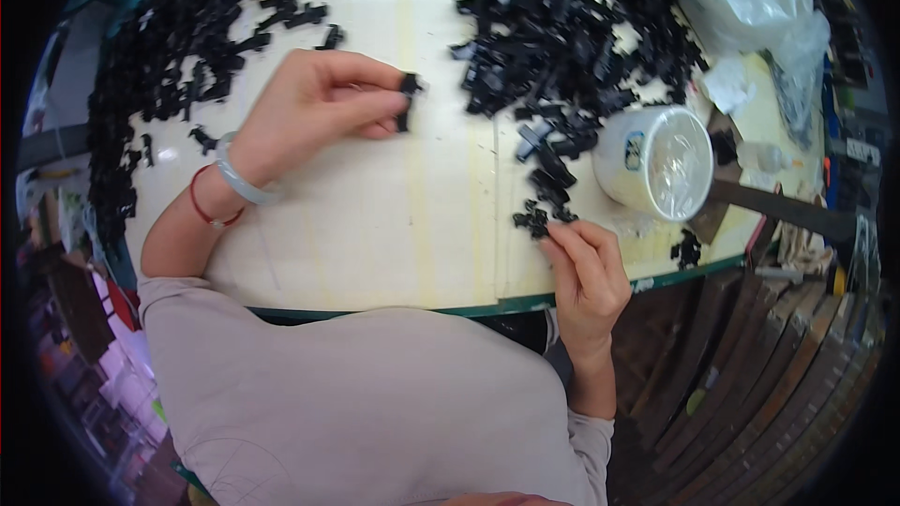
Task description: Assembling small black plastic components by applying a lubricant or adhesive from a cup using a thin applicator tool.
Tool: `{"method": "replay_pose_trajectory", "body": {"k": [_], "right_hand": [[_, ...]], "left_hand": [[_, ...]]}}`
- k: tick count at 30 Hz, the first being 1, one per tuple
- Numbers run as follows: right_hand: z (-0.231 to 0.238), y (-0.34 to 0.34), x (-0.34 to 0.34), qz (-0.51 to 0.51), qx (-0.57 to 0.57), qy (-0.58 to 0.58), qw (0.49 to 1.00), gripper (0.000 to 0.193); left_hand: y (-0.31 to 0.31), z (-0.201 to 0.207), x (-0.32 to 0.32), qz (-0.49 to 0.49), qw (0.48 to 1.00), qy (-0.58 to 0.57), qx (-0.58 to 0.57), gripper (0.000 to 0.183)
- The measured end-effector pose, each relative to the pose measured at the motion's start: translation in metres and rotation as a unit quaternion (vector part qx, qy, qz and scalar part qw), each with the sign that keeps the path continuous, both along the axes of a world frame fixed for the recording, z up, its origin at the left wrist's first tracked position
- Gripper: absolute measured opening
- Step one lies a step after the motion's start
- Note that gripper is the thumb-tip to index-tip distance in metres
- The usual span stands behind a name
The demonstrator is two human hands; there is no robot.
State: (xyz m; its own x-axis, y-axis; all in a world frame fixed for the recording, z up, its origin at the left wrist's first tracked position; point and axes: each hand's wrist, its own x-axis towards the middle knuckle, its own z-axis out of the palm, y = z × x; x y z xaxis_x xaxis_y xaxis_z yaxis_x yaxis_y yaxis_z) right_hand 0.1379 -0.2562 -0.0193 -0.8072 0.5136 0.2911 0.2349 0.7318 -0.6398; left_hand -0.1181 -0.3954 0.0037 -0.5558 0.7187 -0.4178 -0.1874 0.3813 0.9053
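Note:
Between the thumb and fingers of my left hand is a small black plastic part, held over the middle of the pale table. My right hand is at the table's near edge, its thumb and fingertips pinched at a little cluster of small black pieces. Whether one of these is gripped between the fingertips I cannot make out. Just beyond that cluster, a trail of larger black parts leads up to a big heap of black parts.
Another wide spread of black parts covers the far left. A white tub with clear plastic inside stands right of my right hand. Past it lie a clear plastic bag, a dark bar and a small black clump.

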Motion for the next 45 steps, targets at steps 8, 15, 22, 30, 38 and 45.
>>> {"method": "replay_pose_trajectory", "body": {"k": [8,15,22,30,38,45], "right_hand": [[-0.005,-0.006,0.008,-0.026,0.030,0.014,0.999,0.019],[0.008,-0.008,0.019,-0.114,-0.322,0.133,0.930,0.015],[0.013,0.002,0.006,-0.070,-0.591,0.186,0.782,0.019],[0.011,0.006,0.010,-0.035,-0.584,0.233,0.777,0.016],[0.026,0.009,0.024,-0.094,-0.463,0.218,0.854,0.018],[0.059,0.052,0.005,-0.057,0.147,0.103,0.982,0.026]], "left_hand": [[0.001,0.016,0.022,-0.077,0.997,-0.014,0.019,0.012],[-0.001,0.018,0.023,-0.127,0.987,0.102,-0.006,0.016],[-0.008,0.002,-0.030,0.003,0.988,0.136,-0.077,0.018],[-0.008,0.014,-0.046,0.006,0.941,0.311,-0.132,0.020],[0.018,0.022,-0.013,-0.086,0.885,0.458,0.002,0.021],[0.070,-0.012,-0.031,-0.087,0.875,0.473,0.048,0.026]]}}
